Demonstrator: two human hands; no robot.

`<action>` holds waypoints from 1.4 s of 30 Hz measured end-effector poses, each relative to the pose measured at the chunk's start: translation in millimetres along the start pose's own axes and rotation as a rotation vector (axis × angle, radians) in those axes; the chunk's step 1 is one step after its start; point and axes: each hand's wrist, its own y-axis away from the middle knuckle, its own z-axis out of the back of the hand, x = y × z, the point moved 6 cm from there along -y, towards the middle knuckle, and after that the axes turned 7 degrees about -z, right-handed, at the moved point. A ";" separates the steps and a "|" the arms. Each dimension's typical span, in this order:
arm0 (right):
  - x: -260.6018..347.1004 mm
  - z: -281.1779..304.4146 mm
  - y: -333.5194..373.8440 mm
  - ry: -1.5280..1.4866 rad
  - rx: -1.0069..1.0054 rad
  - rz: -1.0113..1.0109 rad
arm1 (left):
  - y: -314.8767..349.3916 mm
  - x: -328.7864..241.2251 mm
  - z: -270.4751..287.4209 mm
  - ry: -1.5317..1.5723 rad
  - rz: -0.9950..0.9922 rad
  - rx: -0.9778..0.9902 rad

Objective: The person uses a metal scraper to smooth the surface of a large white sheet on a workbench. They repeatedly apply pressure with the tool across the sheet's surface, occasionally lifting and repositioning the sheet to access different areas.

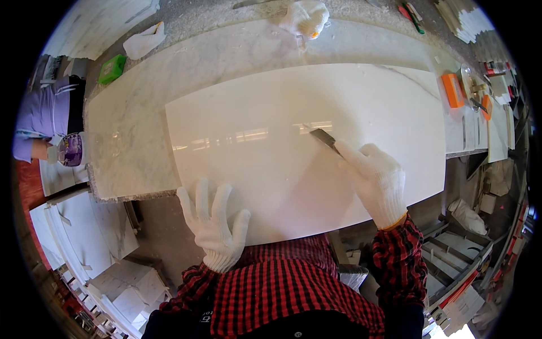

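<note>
A large glossy white slab [254, 169], with a faint grey vein at its far right corner, lies on a pale marble-like worktop [130, 118]. My right hand [375, 181], in a white knitted glove, is closed round a scraper [323, 137]. Its dark flat blade points to the far left and meets the slab's surface near the middle; the handle is hidden in my glove. At the slab's near left edge, my left hand [214, 223], gloved the same way, rests with its fingers spread and holds nothing. Reflected lights streak the slab's shiny face.
Crumpled white gloves [305, 20] and a green box [112, 69] lie along the far side. Orange blocks [452, 90] stand at the right. A person in a purple top [48, 107] is at the left, beside stacked slabs [96, 231]. A slatted rack [454, 254] stands at lower right.
</note>
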 end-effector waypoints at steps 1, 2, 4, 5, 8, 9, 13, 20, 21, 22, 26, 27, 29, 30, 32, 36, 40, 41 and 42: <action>-0.5 -1.7 0.2 0.083 0.016 0.014 | -0.2 -0.1 -0.4 -0.001 -0.002 -0.003; -0.9 -2.0 1.0 0.136 0.016 0.029 | -0.5 -0.3 -0.3 -0.001 -0.005 -0.006; -3.2 -1.5 2.6 0.243 0.014 0.063 | -2.3 -1.7 1.4 -0.003 -0.006 -0.008; -6.1 1.0 2.1 0.208 0.014 0.083 | -3.1 -2.4 2.1 -0.005 -0.005 -0.011; -10.5 12.7 -2.3 0.041 -0.004 0.106 | -3.1 -2.0 2.2 -0.016 0.004 -0.010; -10.2 18.3 -4.7 -0.054 -0.022 0.090 | -3.5 -1.2 2.4 -0.011 0.002 -0.011; -2.9 19.7 -13.4 -0.250 -0.073 0.093 | -0.8 1.1 1.1 -0.006 0.010 -0.009; 9.5 -2.4 -15.6 0.173 0.024 0.161 | 0.2 -0.3 2.2 -0.015 0.036 0.006; 10.9 -0.6 -15.0 0.225 0.053 0.157 | 0.1 -0.6 2.3 -0.015 0.026 0.000; 11.8 2.9 -14.6 0.280 0.075 0.154 | -0.7 -1.2 3.5 -0.013 0.015 -0.013; 3.5 25.7 -16.6 0.137 0.042 0.224 | -4.9 -3.8 7.3 0.015 -0.015 -0.054; -4.7 31.8 -15.9 0.054 0.028 0.213 | -5.9 -5.7 9.7 0.003 -0.009 -0.029; -28.5 43.4 -15.1 -0.179 -0.047 0.124 | -3.9 -8.1 16.8 -0.022 0.006 0.010; -49.0 46.9 -7.8 -0.333 -0.103 0.041 | -0.5 -2.3 20.4 0.063 0.008 -0.040; -93.0 48.5 8.8 -0.581 -0.148 -0.219 | 5.9 23.9 21.8 0.242 0.007 -0.138; -145.2 36.8 56.3 -0.811 -0.152 -0.670 | -14.1 39.9 45.8 0.305 0.115 -0.309; -129.4 20.5 67.4 -0.829 -0.127 -0.638 | -41.0 35.5 42.0 0.249 0.113 -0.301; -115.5 13.3 61.3 -0.710 -0.118 -0.429 | -46.9 33.0 39.0 0.228 0.081 -0.296; -89.5 12.7 53.8 -0.560 -0.209 -0.189 | -49.9 30.7 36.3 0.186 0.039 -0.289</action>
